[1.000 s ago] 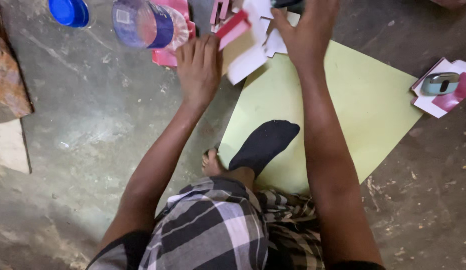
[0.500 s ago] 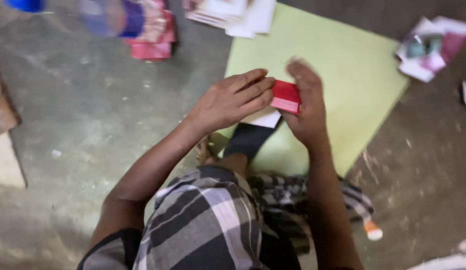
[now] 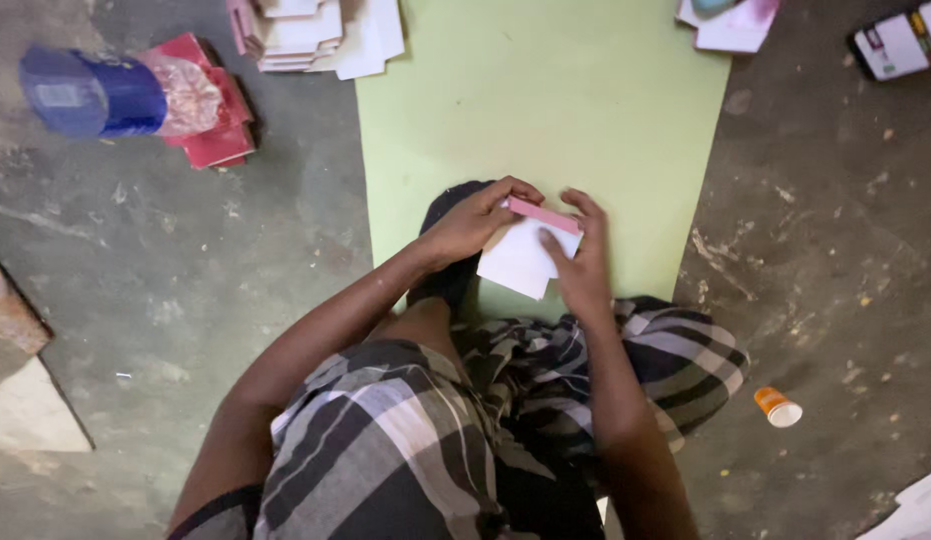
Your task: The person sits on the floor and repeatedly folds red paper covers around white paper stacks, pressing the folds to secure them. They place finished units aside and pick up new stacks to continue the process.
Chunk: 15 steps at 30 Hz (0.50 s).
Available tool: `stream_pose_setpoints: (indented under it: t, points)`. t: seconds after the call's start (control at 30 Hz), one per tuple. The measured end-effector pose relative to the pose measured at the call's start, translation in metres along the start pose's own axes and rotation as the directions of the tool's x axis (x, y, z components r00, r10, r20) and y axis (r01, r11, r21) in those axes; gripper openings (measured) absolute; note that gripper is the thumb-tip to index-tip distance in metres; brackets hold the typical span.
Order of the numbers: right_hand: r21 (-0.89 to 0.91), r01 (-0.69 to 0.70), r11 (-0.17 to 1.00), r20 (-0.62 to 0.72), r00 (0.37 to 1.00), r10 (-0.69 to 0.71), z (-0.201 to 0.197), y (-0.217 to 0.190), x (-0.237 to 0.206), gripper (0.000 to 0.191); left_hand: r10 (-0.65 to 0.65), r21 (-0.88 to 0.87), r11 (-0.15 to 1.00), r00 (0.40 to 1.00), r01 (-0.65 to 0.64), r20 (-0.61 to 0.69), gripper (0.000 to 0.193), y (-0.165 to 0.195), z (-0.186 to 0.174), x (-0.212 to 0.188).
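While you sit on the grey floor (image 3: 186, 300) with a light green sheet (image 3: 546, 120) spread in front of you, several packages lie around its far end: a blue cylinder-shaped container (image 3: 91, 95) with a small pale label and a clear plastic top lies on its side at the far left, resting on flat red packets (image 3: 216, 145); just beside the sheet's left corner is a stack of white and pink cards (image 3: 306, 35); at the far right corner lie more white and pink papers (image 3: 731, 20), and further right a flat dark rectangular package (image 3: 901, 40) with white and coloured markings. A small orange and white cap (image 3: 778, 407) lies on the floor at your right. You hold a small white folded card (image 3: 524, 262) with a pink strip along its top edge over the near part of the green sheet, above your dark sock (image 3: 451, 285). Its long axis, along the pink edge, runs from left to right and goes slightly down toward the right; the white part points toward you. Your left hand (image 3: 476, 222) pinches the left end of the pink edge with curled fingers, and your right hand (image 3: 584, 262) grips the right side, thumb on the white face.
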State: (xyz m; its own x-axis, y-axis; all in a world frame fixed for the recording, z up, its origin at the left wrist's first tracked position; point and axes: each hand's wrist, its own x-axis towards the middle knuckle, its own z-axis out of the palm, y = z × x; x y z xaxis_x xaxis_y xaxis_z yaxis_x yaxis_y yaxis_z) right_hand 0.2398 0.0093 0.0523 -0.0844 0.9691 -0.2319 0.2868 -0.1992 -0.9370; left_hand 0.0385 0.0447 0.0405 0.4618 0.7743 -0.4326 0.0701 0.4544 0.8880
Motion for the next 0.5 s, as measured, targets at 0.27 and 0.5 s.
stream_pose_setpoints:
  t: [0.27, 0.5]
  points:
    - [-0.039, -0.059, 0.998, -0.015, 0.998, 0.058, 0.009, 0.007, 0.008, 0.029, 0.019, 0.156, 0.988, 0.995, -0.003, -0.097, 0.028, -0.008, -0.001, 0.004]
    - [-0.431, 0.220, 0.875, -0.046, 0.963, -0.265, 0.004, -0.007, 0.019, 0.040, 0.070, 0.702, 0.712, 0.997, -0.036, -0.020, 0.037, 0.018, 0.006, 0.020]
